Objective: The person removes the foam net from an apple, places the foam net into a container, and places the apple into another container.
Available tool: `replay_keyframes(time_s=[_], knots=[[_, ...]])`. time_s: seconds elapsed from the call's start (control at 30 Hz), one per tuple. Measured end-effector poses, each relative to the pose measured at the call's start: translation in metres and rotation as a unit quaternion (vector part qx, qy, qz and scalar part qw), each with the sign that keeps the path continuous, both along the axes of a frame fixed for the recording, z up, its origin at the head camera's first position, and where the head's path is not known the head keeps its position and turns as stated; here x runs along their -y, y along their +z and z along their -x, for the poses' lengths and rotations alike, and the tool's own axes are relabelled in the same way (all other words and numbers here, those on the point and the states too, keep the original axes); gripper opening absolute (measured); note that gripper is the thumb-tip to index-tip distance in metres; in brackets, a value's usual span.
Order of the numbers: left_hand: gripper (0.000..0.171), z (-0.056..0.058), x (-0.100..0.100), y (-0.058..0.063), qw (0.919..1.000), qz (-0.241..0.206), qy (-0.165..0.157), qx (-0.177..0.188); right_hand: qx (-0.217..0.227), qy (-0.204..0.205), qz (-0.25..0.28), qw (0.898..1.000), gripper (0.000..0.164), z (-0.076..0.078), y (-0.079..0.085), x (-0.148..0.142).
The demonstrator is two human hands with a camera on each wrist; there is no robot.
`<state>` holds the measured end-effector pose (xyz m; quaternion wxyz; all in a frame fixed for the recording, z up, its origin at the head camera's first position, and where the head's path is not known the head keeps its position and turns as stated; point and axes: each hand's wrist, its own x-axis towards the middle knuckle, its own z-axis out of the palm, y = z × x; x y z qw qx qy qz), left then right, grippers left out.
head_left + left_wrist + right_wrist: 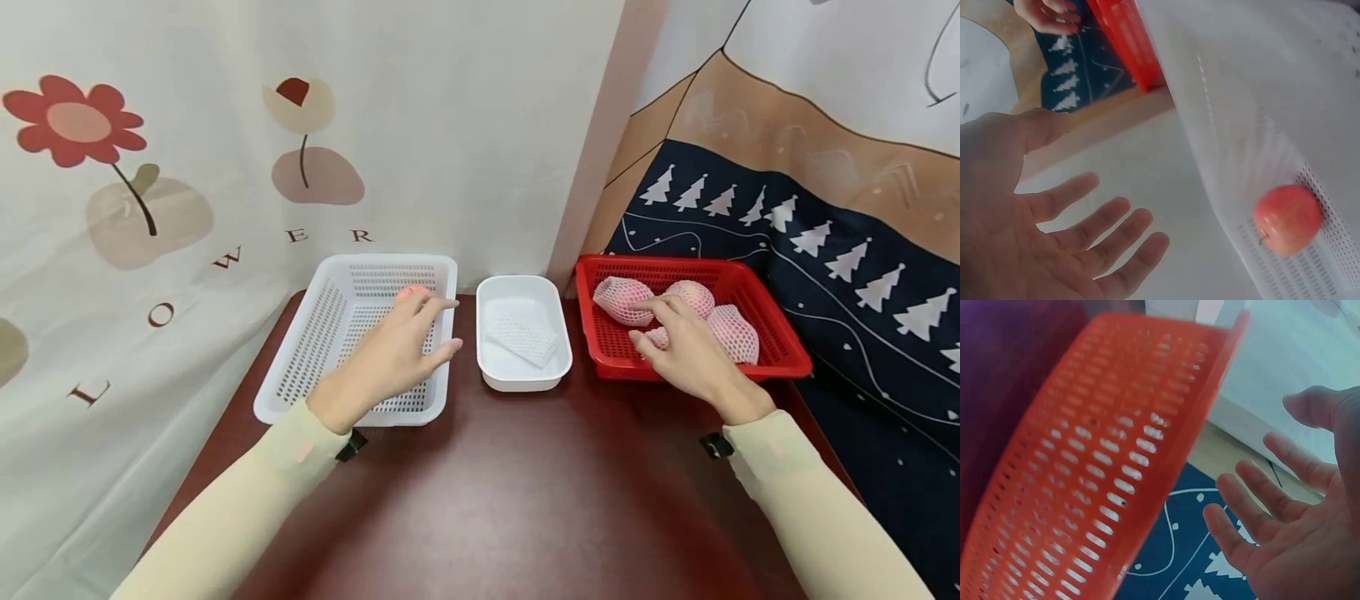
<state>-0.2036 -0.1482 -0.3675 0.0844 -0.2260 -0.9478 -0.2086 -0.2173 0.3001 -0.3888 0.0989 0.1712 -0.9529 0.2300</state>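
Fingers spread, my left hand [393,346] is over the right part of a white perforated basket [311,358]. A red apple [1288,220] lies inside that basket, in the left wrist view away from the fingers; in the head view the hand partly hides it. My right hand [693,350] hovers over a red perforated basket [783,354], its fingers loosely extended and holding nothing. Several fruits in white foam nets lie there, among them a netted fruit [622,300] by the fingertips and another netted fruit [733,335] right of the hand.
Between the baskets stands a small white tray [517,383] with an empty foam net [522,337] in it. All three containers stand at the back of a dark red-brown table [510,492]. Printed curtains [465,125] hang right behind them.
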Motion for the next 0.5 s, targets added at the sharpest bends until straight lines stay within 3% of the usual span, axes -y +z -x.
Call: replay_keyframes(time_s=[0.27, 0.5], knots=[[0.058, -0.021, -0.01, -0.006, 0.9994, -0.007, -0.023, -0.024, 0.061, 0.004, -0.046, 0.997, 0.06, 0.034, 0.016, -0.008], [0.056, -0.031, -0.022, -0.013, 0.9979, -0.009, -0.046, -0.045, 0.125, 0.003, -0.092, 0.988, 0.066, 0.065, 0.02, -0.014]])
